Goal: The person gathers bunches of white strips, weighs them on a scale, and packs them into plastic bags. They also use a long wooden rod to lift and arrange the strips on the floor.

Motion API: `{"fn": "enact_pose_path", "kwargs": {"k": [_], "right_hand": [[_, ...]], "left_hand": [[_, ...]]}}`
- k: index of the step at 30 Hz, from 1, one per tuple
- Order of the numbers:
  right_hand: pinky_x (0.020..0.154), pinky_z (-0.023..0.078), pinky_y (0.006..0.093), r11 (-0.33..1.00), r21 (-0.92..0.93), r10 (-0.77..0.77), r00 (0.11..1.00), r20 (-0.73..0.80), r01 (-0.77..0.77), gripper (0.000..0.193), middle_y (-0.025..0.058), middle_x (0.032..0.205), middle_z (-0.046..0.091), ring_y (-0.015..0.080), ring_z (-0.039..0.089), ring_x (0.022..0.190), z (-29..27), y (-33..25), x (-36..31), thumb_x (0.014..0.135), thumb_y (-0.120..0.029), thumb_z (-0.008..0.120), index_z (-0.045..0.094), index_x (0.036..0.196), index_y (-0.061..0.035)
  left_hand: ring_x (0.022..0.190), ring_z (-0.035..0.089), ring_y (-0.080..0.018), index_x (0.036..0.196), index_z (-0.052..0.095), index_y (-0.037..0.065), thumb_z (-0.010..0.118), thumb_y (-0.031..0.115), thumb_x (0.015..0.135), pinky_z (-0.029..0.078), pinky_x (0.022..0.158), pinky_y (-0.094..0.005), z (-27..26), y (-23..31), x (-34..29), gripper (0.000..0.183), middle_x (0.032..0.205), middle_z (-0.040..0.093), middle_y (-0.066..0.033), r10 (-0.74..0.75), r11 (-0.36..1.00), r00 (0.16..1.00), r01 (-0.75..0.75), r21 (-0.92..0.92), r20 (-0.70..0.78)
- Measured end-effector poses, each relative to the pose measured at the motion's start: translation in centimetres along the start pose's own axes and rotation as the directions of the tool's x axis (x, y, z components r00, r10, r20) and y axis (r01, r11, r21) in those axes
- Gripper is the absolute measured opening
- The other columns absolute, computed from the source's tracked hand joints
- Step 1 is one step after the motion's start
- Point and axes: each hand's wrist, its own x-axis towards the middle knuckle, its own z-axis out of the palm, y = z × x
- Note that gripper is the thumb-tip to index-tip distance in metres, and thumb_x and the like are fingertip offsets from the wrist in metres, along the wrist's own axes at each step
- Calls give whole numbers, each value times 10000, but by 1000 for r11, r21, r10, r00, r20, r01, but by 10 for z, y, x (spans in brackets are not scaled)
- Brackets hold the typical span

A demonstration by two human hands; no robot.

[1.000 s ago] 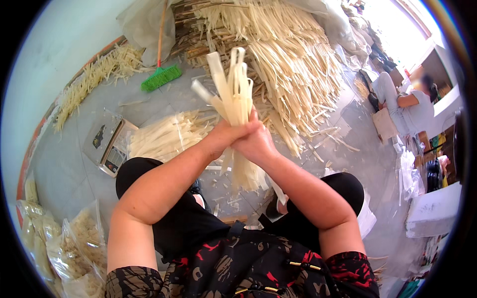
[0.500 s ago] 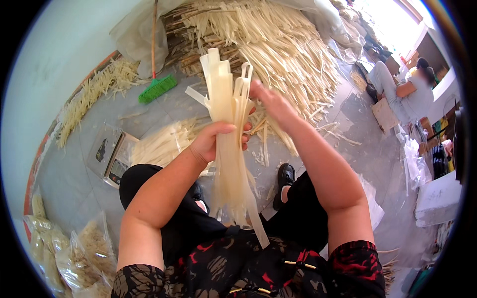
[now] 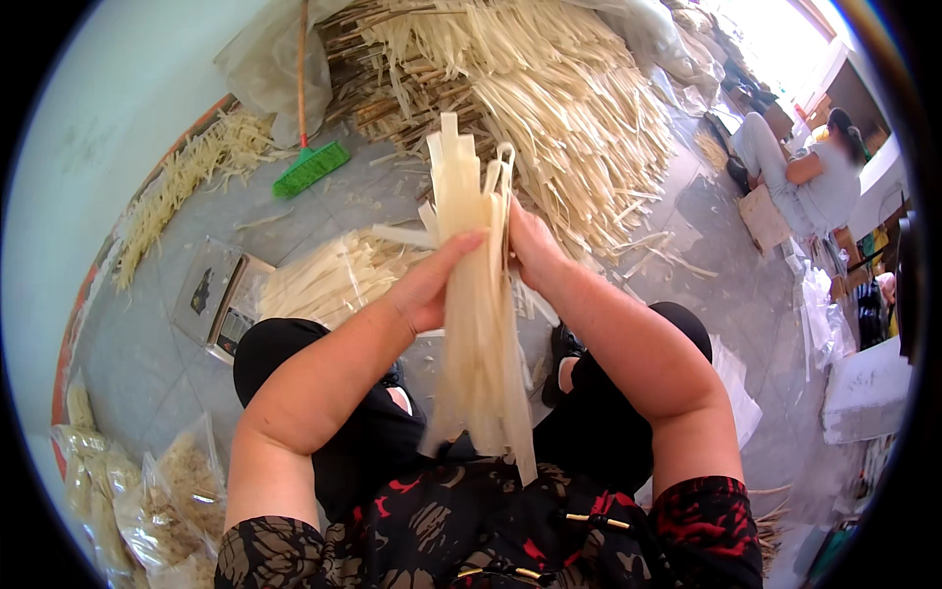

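Observation:
A bundle of long, flat, cream-coloured strips [image 3: 476,304] hangs roughly upright in front of me, its translucent lower ends reaching toward my lap. My left hand [image 3: 432,285] is closed round its left side, with the thumb lying across the front and the other fingers hidden behind. At the right edge, my right hand [image 3: 532,245] presses against the bundle; its fingers are partly hidden by the strips. One strip is folded into a loop at the upper right of the bundle, and a loose one juts out to the left above my left wrist.
Beyond the bundle lies a large pile of similar strips [image 3: 549,108]. A smaller heap [image 3: 339,275] rests beside a scale [image 3: 231,309]. A green broom [image 3: 312,169] stands by the wall. Filled plastic bags [image 3: 177,491] sit lower left; another person [image 3: 810,177] sits at the right.
My right hand has come down from the bundle's top right and now grips its side. The bundle has shifted slightly right and lower, with my left hand still on it.

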Motion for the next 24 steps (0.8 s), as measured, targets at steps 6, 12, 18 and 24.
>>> {"fn": "enact_pose_path", "kwargs": {"k": [6,12,18,24], "right_hand": [[795,458,396,969,148,182,978,105,-197,609,91,995,634,195,570,842,-10,8,0,919,-640,401,598,1149,-112],[1016,376,362,978,210,-49,983,176,11,702,165,1286,532,258,486,1209,12,43,-5,930,-564,470,446,1353,-5],[974,405,324,986,-22,-160,975,152,165,684,157,1260,550,210,527,1136,11,43,-7,966,-566,385,451,1344,0],[961,413,336,998,27,-62,967,248,57,717,133,1219,572,207,547,1093,15,19,-17,934,-634,384,528,1287,-27]], "left_hand": [[996,615,-194,1222,552,68,572,428,918,506,881,-361,-10,-11,7,472,1121,623,-80,128,992,991,-128,10,-47],[1030,604,-196,1243,528,48,581,460,915,489,907,-353,-14,-3,12,529,1144,608,-82,123,989,987,-130,-63,-104],[1115,564,-206,1311,468,82,630,555,850,476,935,-385,-2,-2,-5,679,1227,559,-96,68,971,997,-72,228,27],[1117,563,-227,1303,475,69,668,480,853,475,930,-404,-17,6,-2,639,1224,560,-101,-47,972,998,36,233,41]]}}
